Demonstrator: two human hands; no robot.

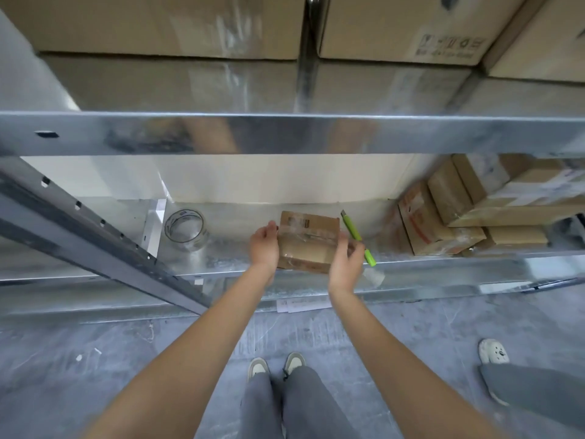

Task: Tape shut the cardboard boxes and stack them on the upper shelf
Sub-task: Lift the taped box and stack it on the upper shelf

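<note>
Flanking small box [308,240] on lower shelf [221,258], left hand [264,245] fingers relaxed against its side, right hand [345,261] relaxed beside it

It was a storeroom or small warehouse. Galvanised steel shelving [285,134] with slotted uprights ran across the frame. Large cardboard cartons [402,26] filled the upper shelf along the top edge, and smaller taped boxes [443,223] were piled at centre right on the lower shelf. A roll of clear packing tape [186,229] lay left of centre. The scuffed, paint-flecked concrete floor [95,359] filled the bottom.
</note>
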